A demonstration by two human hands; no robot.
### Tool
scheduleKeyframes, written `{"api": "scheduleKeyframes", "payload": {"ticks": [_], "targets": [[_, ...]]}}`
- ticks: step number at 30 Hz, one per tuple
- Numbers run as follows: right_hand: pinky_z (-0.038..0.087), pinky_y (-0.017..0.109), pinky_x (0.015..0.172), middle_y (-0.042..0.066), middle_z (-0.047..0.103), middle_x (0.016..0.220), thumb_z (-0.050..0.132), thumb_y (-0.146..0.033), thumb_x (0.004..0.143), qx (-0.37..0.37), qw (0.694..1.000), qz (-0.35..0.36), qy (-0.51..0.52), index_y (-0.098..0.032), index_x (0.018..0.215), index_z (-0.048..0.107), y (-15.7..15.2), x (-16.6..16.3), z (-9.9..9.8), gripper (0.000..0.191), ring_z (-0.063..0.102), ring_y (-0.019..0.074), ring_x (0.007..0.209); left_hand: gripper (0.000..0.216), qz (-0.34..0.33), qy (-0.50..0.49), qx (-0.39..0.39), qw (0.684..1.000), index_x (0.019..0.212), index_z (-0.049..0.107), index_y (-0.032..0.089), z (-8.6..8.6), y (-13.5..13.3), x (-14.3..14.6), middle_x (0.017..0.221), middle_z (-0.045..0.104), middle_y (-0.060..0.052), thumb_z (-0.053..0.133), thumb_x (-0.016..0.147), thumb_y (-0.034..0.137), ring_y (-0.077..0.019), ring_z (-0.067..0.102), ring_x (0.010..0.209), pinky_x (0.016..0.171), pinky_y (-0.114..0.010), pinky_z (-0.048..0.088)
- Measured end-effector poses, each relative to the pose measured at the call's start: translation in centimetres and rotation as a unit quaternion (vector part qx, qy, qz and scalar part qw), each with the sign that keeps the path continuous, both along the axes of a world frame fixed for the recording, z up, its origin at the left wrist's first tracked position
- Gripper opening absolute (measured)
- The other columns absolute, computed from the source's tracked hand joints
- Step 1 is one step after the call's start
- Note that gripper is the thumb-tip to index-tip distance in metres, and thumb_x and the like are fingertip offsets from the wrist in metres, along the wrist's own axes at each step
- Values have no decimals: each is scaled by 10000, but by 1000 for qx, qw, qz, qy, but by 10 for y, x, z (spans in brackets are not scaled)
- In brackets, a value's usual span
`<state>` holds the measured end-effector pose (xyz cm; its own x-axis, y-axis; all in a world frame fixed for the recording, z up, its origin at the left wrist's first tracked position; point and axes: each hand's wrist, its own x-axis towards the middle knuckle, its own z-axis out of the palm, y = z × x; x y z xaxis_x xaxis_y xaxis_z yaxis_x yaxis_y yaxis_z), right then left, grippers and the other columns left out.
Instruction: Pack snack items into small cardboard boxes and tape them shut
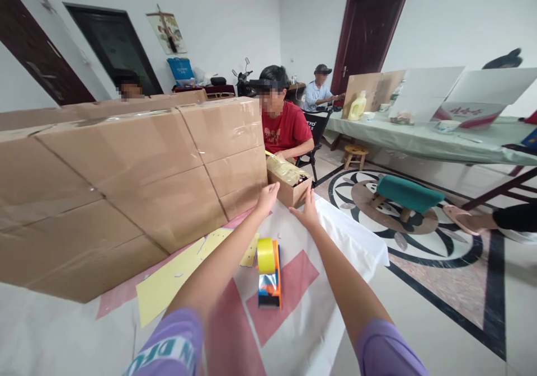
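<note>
Both my arms stretch out toward a small open cardboard box point(289, 192) at the far edge of the table. My left hand point(267, 198) is open, fingers extended, at the box's near left corner. My right hand point(307, 210) is open too, fingers flat against the box's near side. The box holds crinkled clear plastic wrapping point(283, 167) and dark items. Between my forearms a tape dispenser point(268, 275) with a yellow roll and orange-blue frame lies on the white and red table cover point(293, 309).
A wall of large taped cardboard cartons point(126, 180) fills the left. A yellow sheet point(176, 278) lies beside them. A person in a red shirt point(285, 130) sits behind the small box. Others sit farther back. A long table point(419, 138) and stools stand at right.
</note>
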<state>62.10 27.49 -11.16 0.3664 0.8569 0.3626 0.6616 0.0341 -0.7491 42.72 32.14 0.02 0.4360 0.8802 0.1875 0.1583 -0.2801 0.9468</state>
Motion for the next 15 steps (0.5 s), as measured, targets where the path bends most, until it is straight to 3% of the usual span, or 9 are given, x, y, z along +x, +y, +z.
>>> {"api": "scheduleKeyframes", "payload": {"ticks": [3,6,8,12,15], "targets": [[273,503,1214,264,86,1694,744,-484,780,-5,1000,4,7,-148,1640,21,-3,2,4,1173,92,317,1595,385,36,8,-4,999,1044,763,153,-8,-49,-88,1168,747,-144,609,924,485,-294,666,1146,1025,-425,490],[292,486,1204,258,189,1665,747,-429,747,-23,1000,-21,-2,-142,1631,111,-9,-2,10,1126,177,323,1574,371,90,25,-20,995,914,797,218,-24,-105,-205,1021,785,-116,669,826,554,-328,713,997,901,-464,557],[328,489,1183,256,286,1613,733,-381,724,-36,997,-62,-12,-135,1590,259,-14,-11,17,1017,277,346,1531,395,163,49,-26,985,791,794,246,-36,-138,-286,928,790,-98,682,759,624,-339,722,939,840,-461,580],[400,535,1115,230,516,1363,633,-317,734,-38,993,-111,-23,-134,1262,629,-34,-45,35,559,506,378,1327,436,316,105,-40,942,714,782,288,-58,-188,-426,865,790,-64,714,643,713,-356,729,874,830,-488,598],[442,513,1076,160,602,1175,609,-319,751,-13,996,-79,-37,-181,1038,695,-55,-86,56,330,574,343,1204,487,413,85,-56,905,745,786,311,-69,-212,-505,909,801,-52,709,590,766,-376,733,892,849,-543,602]]}}
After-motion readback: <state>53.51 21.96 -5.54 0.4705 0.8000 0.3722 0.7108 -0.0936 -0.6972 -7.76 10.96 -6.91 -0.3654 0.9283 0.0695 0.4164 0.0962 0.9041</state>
